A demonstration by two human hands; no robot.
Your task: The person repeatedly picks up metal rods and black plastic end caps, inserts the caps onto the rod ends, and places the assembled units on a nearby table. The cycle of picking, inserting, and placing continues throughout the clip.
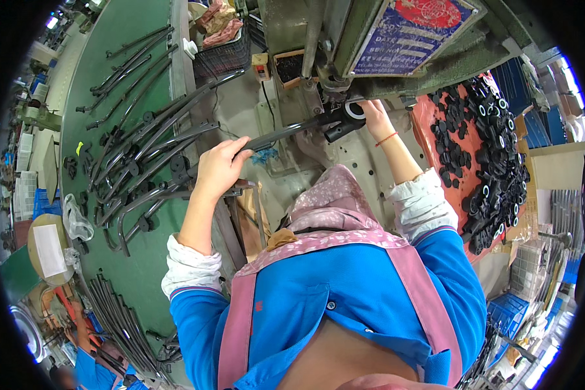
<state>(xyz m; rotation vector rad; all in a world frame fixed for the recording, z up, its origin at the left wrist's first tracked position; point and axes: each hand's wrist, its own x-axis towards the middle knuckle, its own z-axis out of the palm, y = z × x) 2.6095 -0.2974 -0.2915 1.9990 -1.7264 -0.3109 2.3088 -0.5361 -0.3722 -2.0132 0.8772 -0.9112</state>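
Note:
My left hand (pixel 222 166) is wrapped round a long black metal tube (pixel 276 134) that runs up to the right beneath the machine head. At the tube's far end is a black fitting (pixel 340 125) with a short crosswise sleeve. A black ring with a white edge (pixel 355 111) sits at that end. My right hand (pixel 377 120) grips beside the ring, its fingertips partly hidden behind it. Directly above is the press-like green machine (pixel 337 83), its lower tool close to the fitting.
On the left, many bent black tubes (pixel 156 140) lie on a green table (pixel 88 244). A red-covered surface (pixel 429 123) at right carries piled black parts (pixel 494 169). A dark basket (pixel 224 52) with crumpled cloth and a small box of screws (pixel 289 67) stand behind.

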